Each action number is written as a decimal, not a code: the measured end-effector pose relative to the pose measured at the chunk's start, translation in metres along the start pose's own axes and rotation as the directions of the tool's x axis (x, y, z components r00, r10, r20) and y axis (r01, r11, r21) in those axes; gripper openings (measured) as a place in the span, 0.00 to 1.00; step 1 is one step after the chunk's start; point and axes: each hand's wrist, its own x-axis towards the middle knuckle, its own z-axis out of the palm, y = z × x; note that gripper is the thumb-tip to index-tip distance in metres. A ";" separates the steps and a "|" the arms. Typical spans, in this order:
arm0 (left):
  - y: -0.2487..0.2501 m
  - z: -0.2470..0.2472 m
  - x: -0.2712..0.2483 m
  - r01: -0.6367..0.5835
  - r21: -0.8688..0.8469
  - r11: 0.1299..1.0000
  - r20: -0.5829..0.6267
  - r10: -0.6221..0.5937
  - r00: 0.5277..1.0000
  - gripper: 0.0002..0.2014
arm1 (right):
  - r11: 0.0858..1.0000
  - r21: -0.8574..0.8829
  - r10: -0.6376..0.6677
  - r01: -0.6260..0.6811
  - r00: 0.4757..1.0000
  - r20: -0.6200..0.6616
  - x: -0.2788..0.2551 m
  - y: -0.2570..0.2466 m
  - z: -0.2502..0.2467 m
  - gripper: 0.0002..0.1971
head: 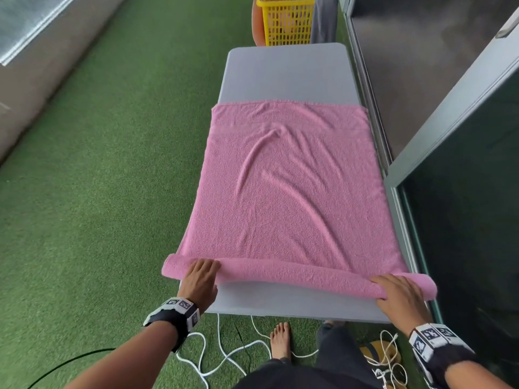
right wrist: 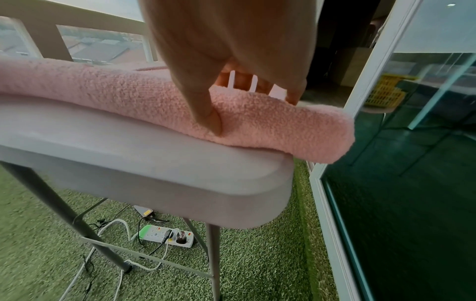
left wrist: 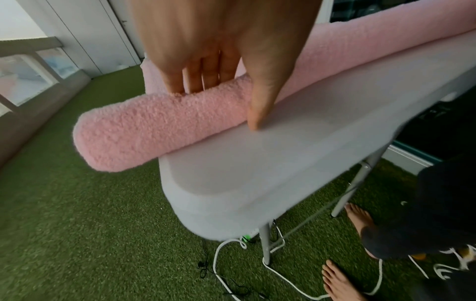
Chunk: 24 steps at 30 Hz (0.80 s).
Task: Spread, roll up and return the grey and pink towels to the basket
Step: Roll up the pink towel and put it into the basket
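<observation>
While most of the pink towel (head: 286, 186) lies flat and lightly wrinkled along a narrow grey table (head: 286, 74), its near edge has been turned into a low roll that crosses the table's width, and both of the person's hands sit on that roll. The left hand (head: 200, 276) rests at the roll's left end, palm down, forearm reaching in from the lower left with a marker-covered band at the wrist. In the left wrist view its fingers (left wrist: 195, 79) lie close together, laid over the top of the roll, while the thumb (left wrist: 260, 106) points down the near side of the roll, its tip at the table surface. The roll's left end juts past the table edge over green artificial turf (head: 98, 192). The right hand (head: 398, 296) covers the roll's right end, palm down, with its forearm coming in from the lower right. In the right wrist view its fingers (right wrist: 242, 81) are slightly parted and curved over the far side of the roll, and the thumb (right wrist: 206, 114) presses into the near side, so the roll is held between thumb and fingers. That end also overhangs the table, beside a glass door (head: 463, 234). A yellow basket (head: 286, 21) stands beyond the table's far end, well apart from the hands, with grey cloth (head: 324, 21) hanging just beside it. White cables (head: 224, 357) trail on the turf below, near the person's bare foot (head: 280, 341).
</observation>
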 end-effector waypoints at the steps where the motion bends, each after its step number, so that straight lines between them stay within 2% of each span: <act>1: -0.001 -0.001 0.002 0.004 0.004 1.000 0.018 -0.004 1.000 0.30 | 1.000 -0.002 -0.008 0.008 1.000 -0.010 0.001 0.001 0.000 0.27; 3: -0.003 -0.002 0.008 0.047 0.003 0.999 0.063 -0.047 0.997 0.30 | 1.000 -0.006 -0.021 0.021 0.998 -0.051 0.006 0.002 -0.004 0.26; 6: -0.003 -0.009 0.018 0.156 -0.039 0.987 0.094 -0.152 0.984 0.18 | 0.998 0.027 -0.053 0.057 0.990 -0.130 0.021 0.002 -0.012 0.26; 9: 0.002 -0.010 0.012 0.191 -0.057 0.980 0.102 -0.184 0.978 0.11 | 0.998 0.036 -0.039 0.042 0.995 -0.090 0.023 -0.002 -0.015 0.27; 16: 0.007 0.007 -0.041 0.145 -0.065 0.987 0.209 -0.128 0.969 0.17 | 0.998 0.061 -0.005 0.006 1.000 -0.017 -0.028 0.010 0.006 0.22; 19: 0.002 0.007 -0.043 0.084 -0.036 0.996 0.219 -0.074 0.973 0.09 | 0.999 -0.005 -0.033 0.033 0.999 0.004 -0.037 0.012 0.005 0.17; 20: 0.000 0.006 -0.040 0.078 -0.038 0.996 0.227 -0.067 0.971 0.12 | 0.998 -0.031 -0.045 0.046 0.999 0.020 -0.034 0.012 0.002 0.16; 22: -0.003 0.004 -0.031 0.056 -0.048 0.997 0.260 -0.042 0.965 0.24 | 0.998 -0.042 -0.042 0.045 0.997 0.063 -0.025 0.012 -0.005 0.18; 24: -0.006 0.005 -0.022 0.049 -0.082 0.995 0.260 -0.026 0.965 0.23 | 0.998 -0.030 -0.051 0.054 0.995 0.087 -0.014 0.012 -0.008 0.19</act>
